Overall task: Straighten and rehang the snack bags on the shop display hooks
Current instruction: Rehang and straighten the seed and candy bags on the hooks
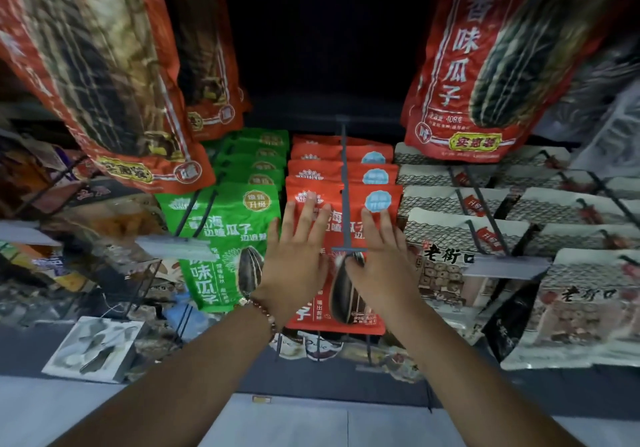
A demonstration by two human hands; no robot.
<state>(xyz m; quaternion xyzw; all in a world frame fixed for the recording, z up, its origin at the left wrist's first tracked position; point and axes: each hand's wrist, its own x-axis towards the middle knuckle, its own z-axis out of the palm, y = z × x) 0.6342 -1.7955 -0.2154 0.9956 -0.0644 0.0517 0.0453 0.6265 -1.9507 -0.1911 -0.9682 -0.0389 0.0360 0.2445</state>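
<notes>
I have both hands flat and spread on the front red bag (346, 256), left hand (298, 256) and right hand (381, 259) either side of its hook (344, 183). The bag hangs upright straight ahead, equally near both

A dark display rack (325, 65) fills the view, its back panel almost black in the gap at top centre, where little light reaches. Thin black wire arms slope down from it on both sides. Grey price-label strips (173, 248) sit at the rack's front on the left and on the right. Below runs a dark base ledge (519, 398), and beneath that a pale grey tiled floor (294, 426) with faint seams, lit more brightly than the rack above.
</notes>
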